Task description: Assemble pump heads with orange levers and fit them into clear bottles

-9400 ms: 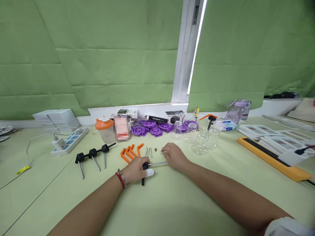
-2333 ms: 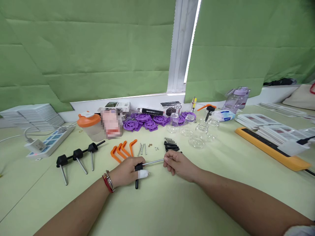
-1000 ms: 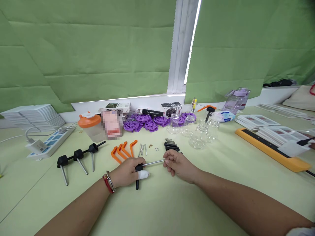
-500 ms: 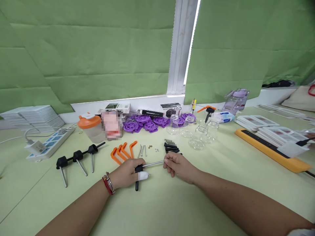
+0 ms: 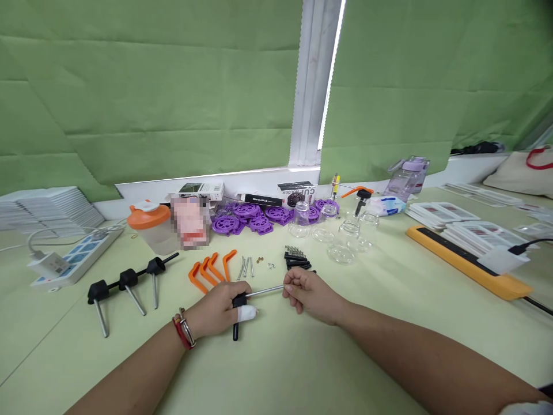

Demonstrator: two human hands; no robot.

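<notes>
My left hand was clamped around the black knob of a pump piece, its black stem poking out below my bandaged finger, while the fingers of my right hand were pinched shut on the far end of its metal rod — the whole piece lay low over the pale green worktop, between my 2 hands. The likeliest trouble, as I judged it, was the rod slipping from my pinch, since it looked thin and smooth; whatever tiny part sat at its tip was hidden inside my fingers, and it could have dropped and rolled away. Just beyond my right hand lay a bundle of black springs, with small screws and metal pins near it — a careless knuckle might have scattered them. 3 orange levers lay close behind my left hand, and 3 finished black-knobbed pieces lay further left. Glass jars stood beyond the springs, purple wheels behind them near the wall, well apart from my hands.
</notes>
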